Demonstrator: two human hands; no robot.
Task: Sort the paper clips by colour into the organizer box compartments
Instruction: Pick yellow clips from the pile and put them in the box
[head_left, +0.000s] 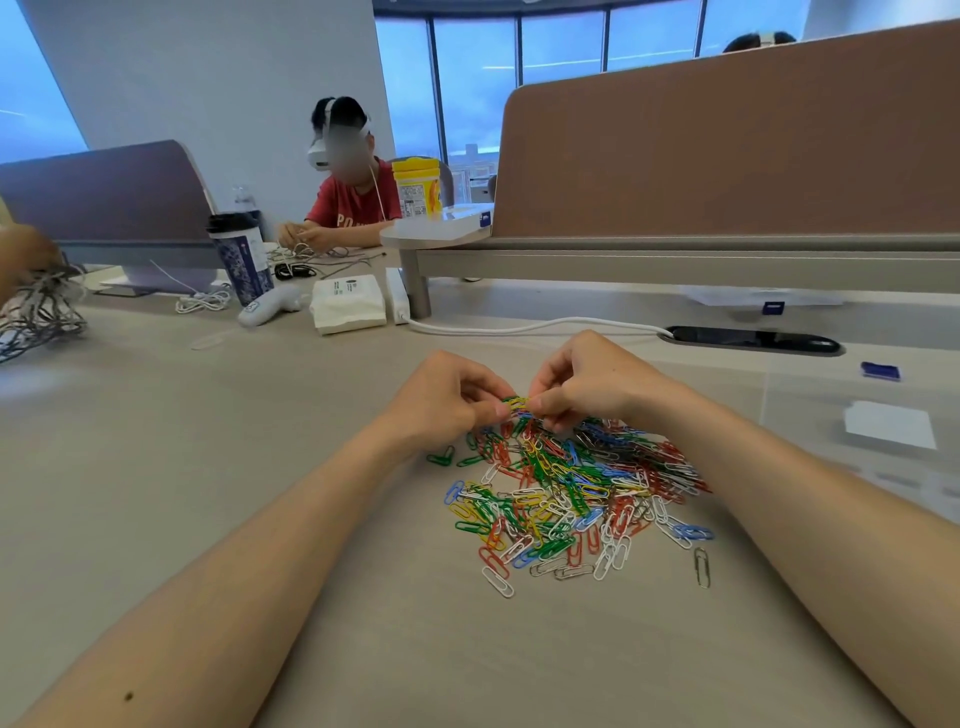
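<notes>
Paper clips (571, 493) in red, green, blue, yellow, white and silver lie in 1 loose heap on the beige table (208, 493), just right of the frame's centre. Both bare forearms reach in from the lower corners and meet at the heap's upper edge. The left hand (447, 402) and right hand (597, 387) face each other there, knuckles up, fingers curled. Between them sits a small tangle of yellow and green clips (519, 402). The left fingers (491, 411) pinch its left end and the right fingers (545, 404) pinch its right end, so the 2 hands nearly touch. Whether the tangle hangs free of the heap below it, I cannot tell. 2 green clips (441, 457) lie apart at the heap's left, below the left wrist, and 1 silver clip (702, 567) lies alone at the heap's lower right.

Beyond the hands a white cable (519, 327) runs across the table. Farther left stand a patterned tumbler (241, 260) and a white tissue pack (349, 304). A person in a red shirt (353, 208) sits at the far side wearing a white headset, near a yellow canister (415, 187). A brown partition (727, 145) fills the upper right.
</notes>
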